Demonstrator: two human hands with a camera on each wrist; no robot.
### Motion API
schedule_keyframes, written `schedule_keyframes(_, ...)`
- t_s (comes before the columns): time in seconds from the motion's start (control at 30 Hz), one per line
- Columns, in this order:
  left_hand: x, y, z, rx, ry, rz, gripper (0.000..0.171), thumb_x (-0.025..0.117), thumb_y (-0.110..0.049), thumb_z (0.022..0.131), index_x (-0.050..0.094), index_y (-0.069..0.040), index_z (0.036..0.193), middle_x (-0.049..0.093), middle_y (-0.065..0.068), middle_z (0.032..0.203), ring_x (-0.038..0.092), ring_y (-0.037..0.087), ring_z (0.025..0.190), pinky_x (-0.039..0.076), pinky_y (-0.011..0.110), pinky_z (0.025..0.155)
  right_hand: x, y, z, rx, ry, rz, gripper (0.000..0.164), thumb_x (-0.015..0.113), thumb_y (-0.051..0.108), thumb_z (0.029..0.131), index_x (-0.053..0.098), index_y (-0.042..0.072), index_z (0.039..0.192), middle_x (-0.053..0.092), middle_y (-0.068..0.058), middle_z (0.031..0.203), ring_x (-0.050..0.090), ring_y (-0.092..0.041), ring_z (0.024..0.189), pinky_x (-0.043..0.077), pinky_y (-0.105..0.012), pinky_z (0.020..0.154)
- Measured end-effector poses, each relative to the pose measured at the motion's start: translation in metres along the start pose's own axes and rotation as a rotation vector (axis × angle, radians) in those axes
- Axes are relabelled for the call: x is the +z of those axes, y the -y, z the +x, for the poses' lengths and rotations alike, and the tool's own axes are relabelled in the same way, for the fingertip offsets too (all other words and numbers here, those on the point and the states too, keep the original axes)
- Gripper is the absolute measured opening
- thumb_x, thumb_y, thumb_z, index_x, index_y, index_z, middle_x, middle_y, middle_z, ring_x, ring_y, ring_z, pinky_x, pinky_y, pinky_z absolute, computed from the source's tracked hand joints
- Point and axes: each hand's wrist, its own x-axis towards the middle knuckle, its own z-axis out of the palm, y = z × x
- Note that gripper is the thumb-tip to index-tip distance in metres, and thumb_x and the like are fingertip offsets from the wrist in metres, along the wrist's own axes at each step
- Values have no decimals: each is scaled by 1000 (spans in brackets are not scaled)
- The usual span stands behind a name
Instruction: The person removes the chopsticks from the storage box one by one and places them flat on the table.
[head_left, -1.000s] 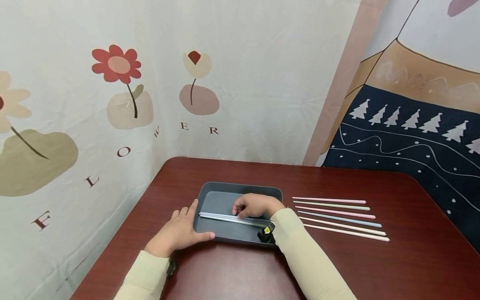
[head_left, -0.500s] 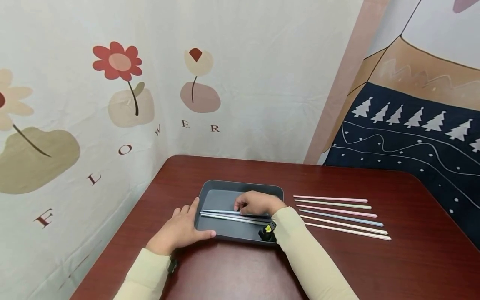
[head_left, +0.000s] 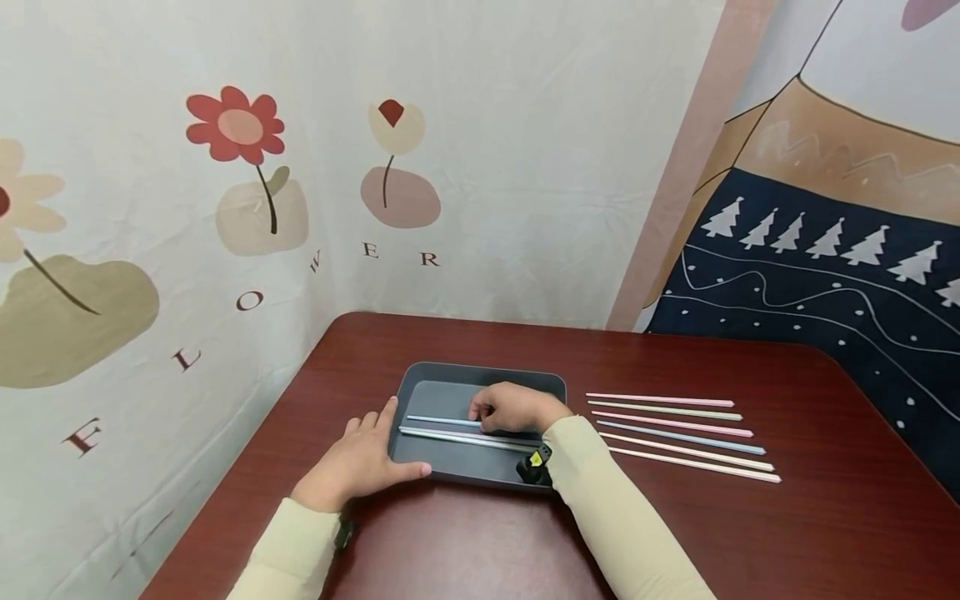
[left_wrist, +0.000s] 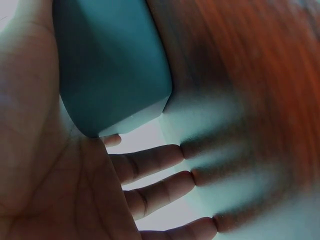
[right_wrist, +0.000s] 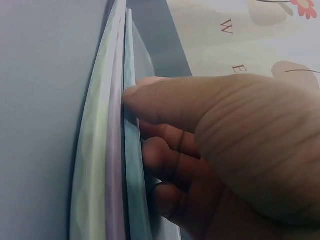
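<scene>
My right hand (head_left: 517, 408) reaches into a dark grey tray (head_left: 480, 479). Its thumb and fingertips pinch a blue chopstick (right_wrist: 134, 165), which lies lengthwise in the tray, slightly behind the others. Alongside it, in the right wrist view, are a purple chopstick (right_wrist: 115, 165) and a pale green chopstick (right_wrist: 92, 160); their right ends are hidden by the right hand and sleeve in the head view. At the tray's front left corner is my left hand (head_left: 363, 462), fingers straight along the left side and thumb at the front rim. The tray's outer wall (left_wrist: 110, 65) sits against that palm.
Right of the tray, several chopsticks lie in a spaced row on the brown table (head_left: 450, 550), among them a pink chopstick (head_left: 660, 400), a green chopstick (head_left: 667, 410) and a blue chopstick (head_left: 682, 437). A printed fabric wall (head_left: 510, 167) stands behind the table.
The blue chopstick has come apart from the bunch in the tray, moving backward and slightly right with my right hand's fingers. My left hand keeps its place at the tray corner.
</scene>
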Motion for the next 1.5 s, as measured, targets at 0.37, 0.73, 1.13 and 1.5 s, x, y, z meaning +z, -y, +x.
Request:
schedule_keyframes(0.37,1,1,0,-7,6,2,132,69,-81,66,22,4,155,50,26,134,43,44,118,45,52,93,3,-3,1,9,-10,-3,17,66,3,92,68,20,92,54,6,71,48,-8,64,41,-26,64)
schedule_keyframes(0.73,2,0,2,10,-1,4,130,69,-80,67,22,5,154,50,27,133,44,43,115,45,51,92,-4,0,-1,-11,-39,-21,17,63,4,94,70,19,100,58,6,74,49,-8,65,43,-27,64)
schedule_keyframes(1.13,1,0,1,1,3,6,129,70,-78,68,22,5,154,51,26,132,44,42,114,45,51,91,-13,11,-8,-23,-59,18,17,62,3,96,71,13,105,60,2,78,49,-10,66,44,-28,64)
schedule_keyframes(1.5,0,-1,0,-10,17,2,130,70,-79,68,22,5,155,49,26,134,44,42,116,46,52,91,-29,18,-21,-49,-89,21,19,59,1,94,72,10,106,52,4,70,47,-9,65,42,-27,63)
